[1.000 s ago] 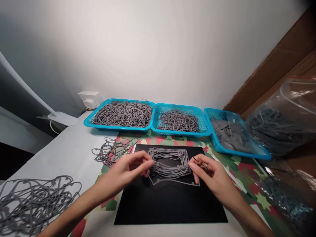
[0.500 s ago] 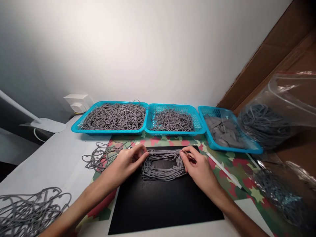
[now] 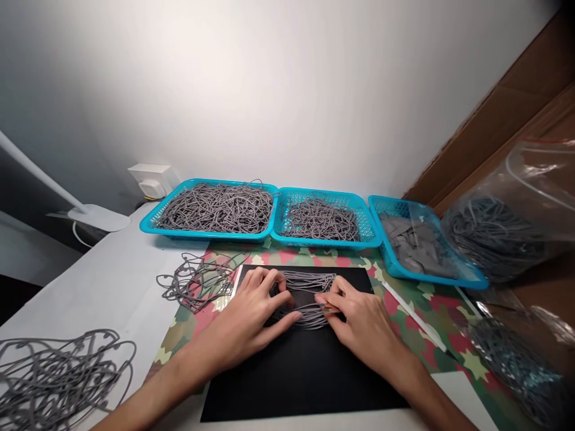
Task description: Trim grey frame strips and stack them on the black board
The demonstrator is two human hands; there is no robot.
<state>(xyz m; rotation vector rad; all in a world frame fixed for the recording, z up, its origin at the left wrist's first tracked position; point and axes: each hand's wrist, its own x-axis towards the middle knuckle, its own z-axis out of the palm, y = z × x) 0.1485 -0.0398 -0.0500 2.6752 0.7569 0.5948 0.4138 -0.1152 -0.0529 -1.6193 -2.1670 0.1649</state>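
A ring of grey elastic cords (image 3: 309,281), laid as a rough rectangle, lies on a black mat (image 3: 305,377). My left hand (image 3: 260,308) curves over its left side, with the fingers bent around the cords and the thumb along the lower strands. That side is mostly hidden under the hand. My right hand (image 3: 359,314) rests at the right side, its fingers closed on a slim copper-coloured tool (image 3: 331,307) that looks like tweezers. Its fingertips touch the right end of the cords. A loose tangle of knotted cords (image 3: 197,281) lies left of the mat.
Along the wall stand a blue basket (image 3: 202,235) and a second basket (image 3: 323,242), both with grey cords. A third basket (image 3: 431,276) holds flat grey pieces. A white pen-like tool (image 3: 415,317) lies right; bagged cords (image 3: 494,233) stand beyond. More cords (image 3: 63,377) lie front left.
My left hand has moved from the ring's upper left corner down over its left side. My right hand has shifted lower and inward at the right side. The view has moved slightly.
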